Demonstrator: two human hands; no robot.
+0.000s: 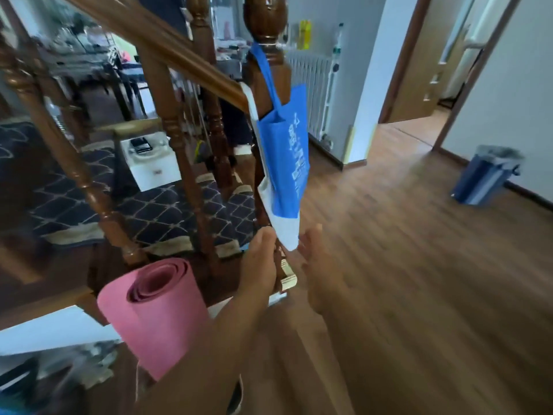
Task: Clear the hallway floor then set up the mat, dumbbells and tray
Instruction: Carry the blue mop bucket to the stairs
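I see the pink rolled mat (155, 319) standing on end at the foot of the staircase, tucked against my left forearm, its long axis running from lower right up toward upper left so that the open spiral end tilts toward the balusters. The roll looks like soft foam with a matte, slightly grainy skin, and the coiled layers show darker pink inside. Its lower end is hidden behind my arm, so I cannot tell what it rests on.

My left hand (260, 265) reaches forward and up from the bottom of the view, the arm extended, fingers pressed together and curled near the bottom of the newel post (266, 73); it seems to touch the lower corner of the white bag (284, 232), though blur keeps me from telling whether it pinches the cloth. My right hand (320, 274) is just beside it, palm turned inward, fingers loosely spread and apart from the bag.

A blue fabric tote bag (287, 151) with white print hangs by its straps from the turned, glossy brown post, over the white one. The floor (419, 265) is warm wood plank. A blue bin (484, 178) with a grey liner stands by the far wall, well apart, and a white ribbed radiator (314, 91) sits behind the post.
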